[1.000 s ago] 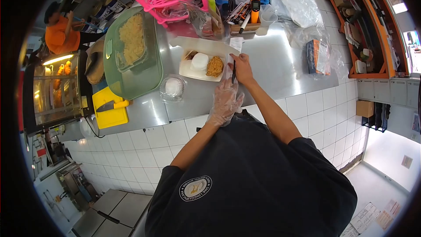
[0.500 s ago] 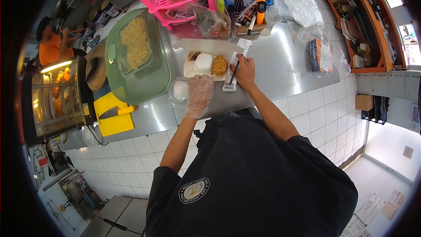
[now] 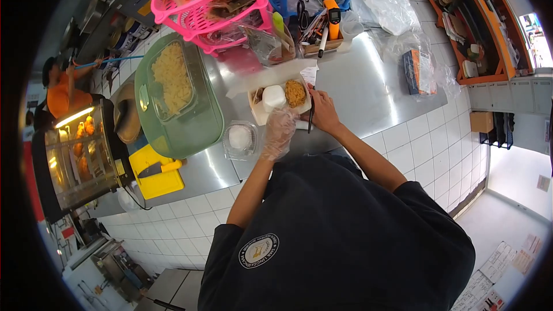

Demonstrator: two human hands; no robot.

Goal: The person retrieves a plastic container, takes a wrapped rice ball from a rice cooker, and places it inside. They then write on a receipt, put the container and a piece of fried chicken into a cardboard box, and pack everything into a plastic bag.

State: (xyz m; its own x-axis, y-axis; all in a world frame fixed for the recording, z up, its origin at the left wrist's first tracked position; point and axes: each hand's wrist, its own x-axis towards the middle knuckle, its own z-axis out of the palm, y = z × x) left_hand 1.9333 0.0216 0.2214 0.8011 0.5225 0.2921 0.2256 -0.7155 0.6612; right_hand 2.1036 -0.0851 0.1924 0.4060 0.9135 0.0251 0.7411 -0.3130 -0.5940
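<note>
Left hand, clear-gloved, fingers loosely curled on near edge of white foam meal box, gripping nothing. Right hand pinches black pen. Box likely light, crushable, lid open; support underneath by base.

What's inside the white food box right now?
The white food box holds a white rice mound and brown noodles. The gloved left hand covers its near edge.
</note>
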